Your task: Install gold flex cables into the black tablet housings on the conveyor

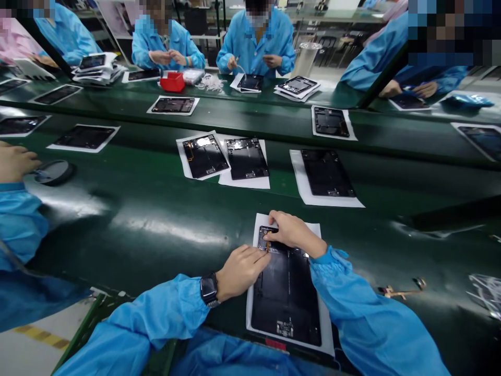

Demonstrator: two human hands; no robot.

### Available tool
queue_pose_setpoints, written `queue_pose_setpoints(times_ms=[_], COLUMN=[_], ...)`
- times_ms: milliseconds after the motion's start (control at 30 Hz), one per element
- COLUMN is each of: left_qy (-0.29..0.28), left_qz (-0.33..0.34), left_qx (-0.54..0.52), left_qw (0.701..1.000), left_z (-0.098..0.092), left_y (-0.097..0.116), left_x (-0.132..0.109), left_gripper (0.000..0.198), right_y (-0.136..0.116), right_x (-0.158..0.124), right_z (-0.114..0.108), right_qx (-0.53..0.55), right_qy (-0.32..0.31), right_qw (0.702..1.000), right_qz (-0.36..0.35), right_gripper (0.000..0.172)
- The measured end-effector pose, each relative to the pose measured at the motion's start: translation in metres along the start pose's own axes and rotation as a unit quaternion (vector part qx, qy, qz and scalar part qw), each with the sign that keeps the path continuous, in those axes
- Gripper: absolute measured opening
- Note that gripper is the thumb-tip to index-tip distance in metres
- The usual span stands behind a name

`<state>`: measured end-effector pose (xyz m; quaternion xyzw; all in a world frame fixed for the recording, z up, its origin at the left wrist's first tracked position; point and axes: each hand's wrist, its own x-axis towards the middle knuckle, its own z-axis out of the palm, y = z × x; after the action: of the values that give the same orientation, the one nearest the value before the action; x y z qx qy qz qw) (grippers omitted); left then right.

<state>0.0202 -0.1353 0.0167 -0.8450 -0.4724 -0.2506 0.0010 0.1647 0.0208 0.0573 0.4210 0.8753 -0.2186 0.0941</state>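
Note:
My left hand (240, 271), with a black smartwatch (209, 289) on the wrist, lies with its fingertips on the upper part of a black tablet back panel (285, 300). The panel sits on a white sheet (327, 321) right in front of me. My right hand (293, 233) comes in from the right, its fingertips at the panel's top edge, pinching a thin orange flex cable (267, 244). Both hands hide much of that top corner, so the cable's connection cannot be seen.
The dark green conveyor belt (156, 230) carries several more panels on white sheets, such as one (324, 173) ahead of me. A co-worker's hand (15, 163) rests at the left beside a round dark pad (55, 172). A loose flex cable (403, 289) lies at the right. Blue-smocked people work across the belt.

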Motion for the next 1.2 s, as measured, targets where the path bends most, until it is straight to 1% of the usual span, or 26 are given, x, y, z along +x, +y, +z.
queue_pose_setpoints(times_ms=[100,200,333,433,533,633,733,800,967,1067,1200], left_qy=[0.003,0.006,0.017,0.028,0.025,0.018,0.027,0.029,-0.001,-0.009,-0.021], left_qz=[0.001,-0.001,-0.002,0.001,-0.015,-0.028,-0.01,0.004,0.029,0.048,0.05], left_qx=[0.001,-0.004,-0.009,-0.015,-0.012,-0.001,-0.002,-0.003,0.034,0.053,0.059], left_qw=[1.0,1.0,1.0,0.999,1.0,0.999,1.0,1.0,0.999,0.997,0.997], left_z=[-0.001,-0.001,-0.002,-0.003,-0.005,-0.007,-0.005,-0.002,0.004,0.001,-0.003], left_y=[0.0,0.0,-0.001,0.0,0.001,0.001,0.002,0.003,0.007,0.008,0.009], left_x=[0.0,-0.001,-0.001,-0.001,-0.001,0.0,-0.001,-0.002,-0.004,-0.001,0.003], left_gripper=[0.023,0.023,0.022,0.02,0.017,0.017,0.017,0.017,0.019,0.019,0.02], right_y=[-0.006,-0.008,-0.007,-0.007,-0.005,-0.002,0.002,0.004,0.008,0.01,0.011], right_x=[0.004,0.008,0.011,0.013,0.014,0.008,-0.003,-0.007,-0.006,-0.004,-0.003], right_z=[-0.004,-0.007,-0.006,-0.005,-0.004,-0.001,0.006,0.01,0.015,0.015,0.016], right_qx=[-0.015,-0.013,-0.001,0.005,0.022,0.039,0.045,0.053,0.087,0.099,0.113], right_qy=[-0.031,-0.052,-0.05,-0.048,-0.054,-0.024,0.034,0.061,0.079,0.088,0.092], right_qw=[0.999,0.998,0.998,0.998,0.997,0.999,0.998,0.997,0.993,0.991,0.989], right_qz=[0.025,0.03,0.039,0.051,0.047,0.028,0.001,-0.013,-0.017,-0.009,-0.01], right_gripper=[0.039,0.041,0.037,0.038,0.038,0.031,0.027,0.027,0.03,0.031,0.033])
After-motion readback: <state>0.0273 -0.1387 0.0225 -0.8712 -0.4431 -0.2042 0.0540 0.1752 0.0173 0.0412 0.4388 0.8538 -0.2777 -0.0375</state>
